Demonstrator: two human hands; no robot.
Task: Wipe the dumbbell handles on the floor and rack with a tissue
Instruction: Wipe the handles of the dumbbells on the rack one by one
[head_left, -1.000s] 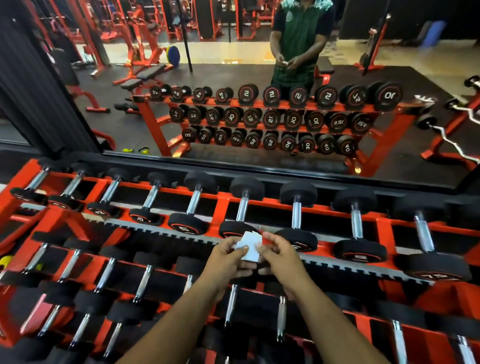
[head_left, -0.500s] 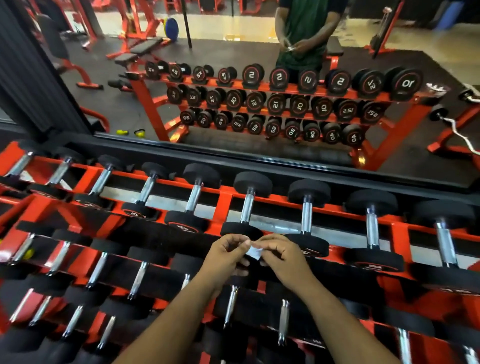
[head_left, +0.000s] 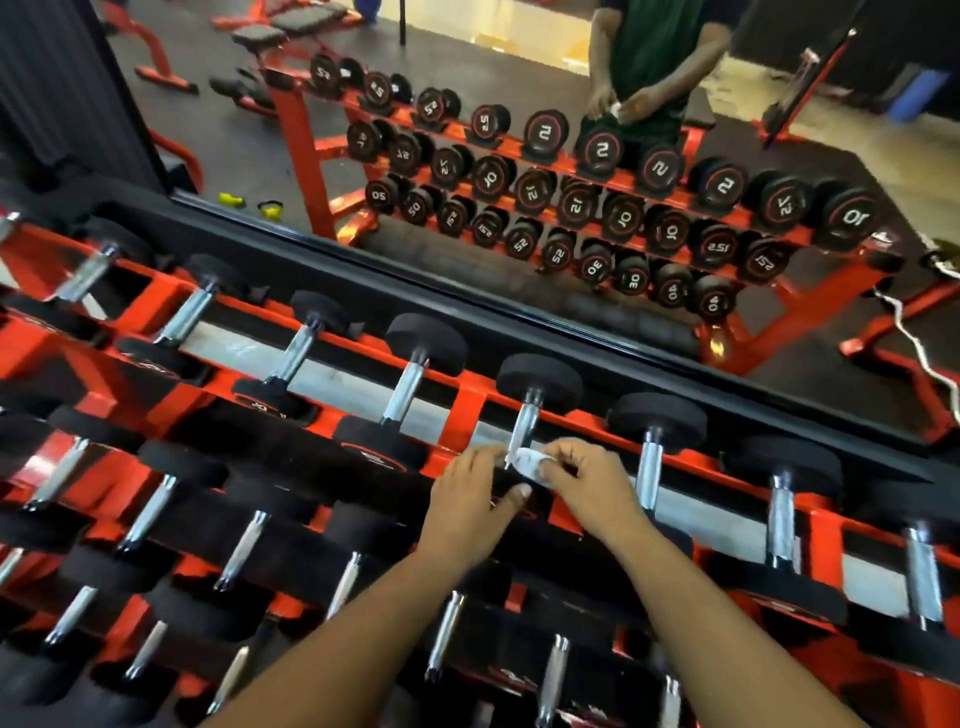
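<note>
A small white tissue (head_left: 527, 464) is pinched between my left hand (head_left: 475, 493) and my right hand (head_left: 584, 486), folded down to a crumpled wad. Both hands hover just in front of the top tier of a red dumbbell rack (head_left: 467, 410). Directly behind the tissue runs the chrome handle of one dumbbell (head_left: 523, 426) with black round heads. Several more black dumbbells with chrome handles lie on the top tier and on the tiers below my forearms.
A large wall mirror (head_left: 519, 156) stands behind the rack and reflects the rack, the gym floor and me holding the tissue. A curl bar (head_left: 914, 338) shows in the reflection at right. Benches and red machine frames appear at upper left.
My hands have folded the flat tissue into a small wad. The view has tilted and shifted, and the hands now sit closer to the top-tier handle.
</note>
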